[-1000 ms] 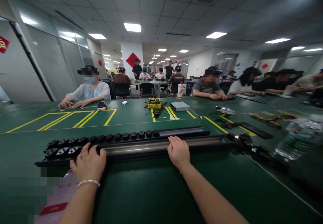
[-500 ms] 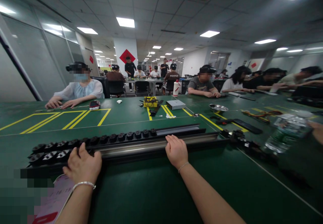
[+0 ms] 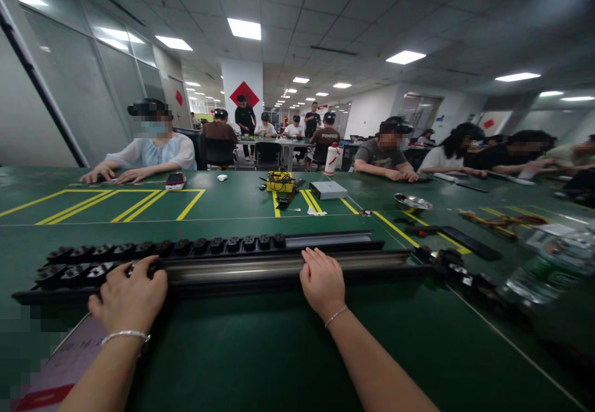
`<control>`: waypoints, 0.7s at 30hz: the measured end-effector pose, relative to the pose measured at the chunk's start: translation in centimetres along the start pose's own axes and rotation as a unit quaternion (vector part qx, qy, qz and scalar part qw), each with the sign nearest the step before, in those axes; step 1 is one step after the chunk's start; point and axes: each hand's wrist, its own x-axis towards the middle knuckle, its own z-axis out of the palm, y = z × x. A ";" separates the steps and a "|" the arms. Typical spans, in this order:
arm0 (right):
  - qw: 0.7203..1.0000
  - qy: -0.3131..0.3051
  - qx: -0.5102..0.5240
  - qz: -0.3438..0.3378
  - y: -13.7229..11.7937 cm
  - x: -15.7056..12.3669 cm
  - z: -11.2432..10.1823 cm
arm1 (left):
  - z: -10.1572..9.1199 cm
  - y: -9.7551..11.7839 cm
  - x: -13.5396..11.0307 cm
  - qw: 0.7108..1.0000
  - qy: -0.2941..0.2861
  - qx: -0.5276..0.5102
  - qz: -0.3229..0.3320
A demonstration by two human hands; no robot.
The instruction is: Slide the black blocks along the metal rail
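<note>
Two long black rails lie side by side across the green table. In the far rail (image 3: 334, 239) stands a row of black round-topped parts (image 3: 216, 245). More such parts (image 3: 77, 273) fill the left end of the near rail (image 3: 242, 269), whose middle shows a shiny metallic channel. My left hand (image 3: 127, 297) curls over the near rail, fingers and thumb bent around one black part, mostly hidden beneath them. My right hand (image 3: 324, 282) grips the near rail right of its middle, fingers together over it and thumb hidden.
A phone (image 3: 69, 362) lies under my left forearm. Linked black parts (image 3: 465, 276) and a water bottle (image 3: 553, 263) are on the right. Farther back are a metal bowl (image 3: 413, 202), a grey box (image 3: 328, 189) and a yellow object with cables (image 3: 281, 181). Several people sit around.
My left hand has moved left along the near rail, its fingers now bent over a black part. My right hand stays on the rail. The view has shifted slightly.
</note>
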 end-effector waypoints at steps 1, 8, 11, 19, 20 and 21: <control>1.000 -0.001 0.003 0.002 0.0 0.0 0.0 | -0.1 0.0 0.0 1.000 -0.002 -0.001 -0.001; 1.000 0.002 0.013 0.004 -0.1 0.0 0.0 | -0.4 0.1 0.2 1.000 -0.011 0.019 0.017; 1.000 0.002 0.015 0.004 -0.1 0.0 -0.1 | -0.4 0.1 0.3 1.000 -0.007 0.012 0.010; 1.000 -0.008 0.015 0.005 -0.1 -0.1 -0.3 | -0.2 -0.2 0.6 1.000 -0.012 -0.012 -0.015; 1.000 -0.008 0.014 0.006 -0.1 -0.1 -0.3 | -0.2 -0.2 0.6 1.000 -0.018 -0.006 -0.014; 1.000 -0.009 0.013 0.006 -0.1 -0.1 -0.3 | -0.2 -0.3 0.7 1.000 -0.024 -0.001 -0.012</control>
